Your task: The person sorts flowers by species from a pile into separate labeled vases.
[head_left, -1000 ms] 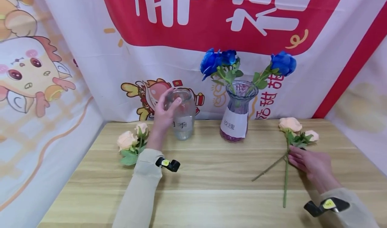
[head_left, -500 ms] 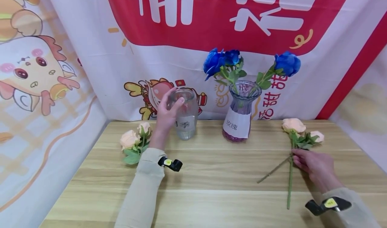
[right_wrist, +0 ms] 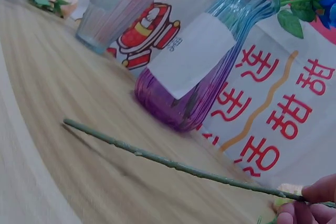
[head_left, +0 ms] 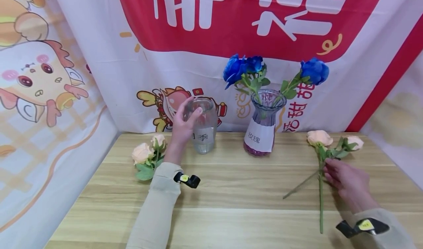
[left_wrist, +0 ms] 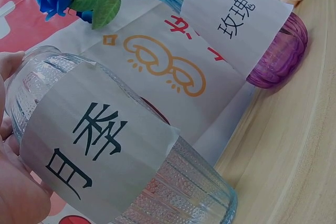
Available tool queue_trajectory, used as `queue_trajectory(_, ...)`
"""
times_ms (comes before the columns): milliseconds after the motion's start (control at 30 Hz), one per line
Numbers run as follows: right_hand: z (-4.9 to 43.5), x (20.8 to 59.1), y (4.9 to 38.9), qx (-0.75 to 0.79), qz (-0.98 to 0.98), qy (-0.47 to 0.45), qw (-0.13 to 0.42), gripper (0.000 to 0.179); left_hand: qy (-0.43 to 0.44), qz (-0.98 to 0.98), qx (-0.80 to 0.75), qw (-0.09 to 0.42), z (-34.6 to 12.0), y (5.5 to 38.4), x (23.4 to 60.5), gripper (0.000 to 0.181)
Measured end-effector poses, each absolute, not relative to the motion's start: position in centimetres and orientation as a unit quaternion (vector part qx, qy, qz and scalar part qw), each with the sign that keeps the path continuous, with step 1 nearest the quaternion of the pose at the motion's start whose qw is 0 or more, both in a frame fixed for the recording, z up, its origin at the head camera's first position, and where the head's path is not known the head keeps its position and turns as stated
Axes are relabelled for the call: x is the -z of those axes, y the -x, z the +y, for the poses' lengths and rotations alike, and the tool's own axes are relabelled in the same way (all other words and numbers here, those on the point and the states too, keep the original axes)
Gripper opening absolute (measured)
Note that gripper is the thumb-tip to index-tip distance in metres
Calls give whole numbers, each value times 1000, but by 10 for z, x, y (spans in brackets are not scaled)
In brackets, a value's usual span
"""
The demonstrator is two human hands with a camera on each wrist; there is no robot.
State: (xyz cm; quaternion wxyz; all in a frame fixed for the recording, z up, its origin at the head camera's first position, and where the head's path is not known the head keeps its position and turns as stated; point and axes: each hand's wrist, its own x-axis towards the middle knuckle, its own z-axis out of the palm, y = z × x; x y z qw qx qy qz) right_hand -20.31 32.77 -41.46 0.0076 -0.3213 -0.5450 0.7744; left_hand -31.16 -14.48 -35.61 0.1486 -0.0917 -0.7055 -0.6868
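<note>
purple vase: blue roses | clear vase: left fingers grip upper part

The right hand pinches a green stem stretching over the bench; beyond the hand stands a purple-based vase, with a clear vase farther off.

Table: flower bunch, left; jar, centre-left; vase holding roses, right of jar; second bunch at right hand, rightmost; banner behind.

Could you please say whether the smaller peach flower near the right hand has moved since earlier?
Yes: the smaller peach flower has shifted rightward, away from the purple vase.
</note>
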Motion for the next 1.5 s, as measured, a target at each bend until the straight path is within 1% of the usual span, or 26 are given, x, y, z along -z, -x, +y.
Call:
queue_trajectory(233,323,401,194,-873,-434,221,24,12,96,-702,689,150,-144,312,355,65)
queue_trajectory(333,314,393,194,-899,-387,197,50,15,95,-701,691,150,-144,311,355,64)
queue_trajectory(567,282,369,202,-916,-300,213,158,28,95,-701,690,151,-144,311,355,65)
queue_trajectory(667,268,358,204,-918,-275,215,190,32,94,-701,691,150,-143,311,356,66)
queue_trajectory(800,252,343,208,-919,-245,219,218,35,91,-701,691,151,-142,311,357,67)
queue_trajectory(933,236,331,212,-913,-236,237,232,43,85,-701,692,150,-143,310,356,66)
queue_trajectory(1000,228,326,214,-914,-233,234,236,44,83,-702,692,149,-143,310,356,66)
queue_trajectory(1500,165,299,222,-923,-237,160,259,36,83,-698,696,148,-143,310,356,66)
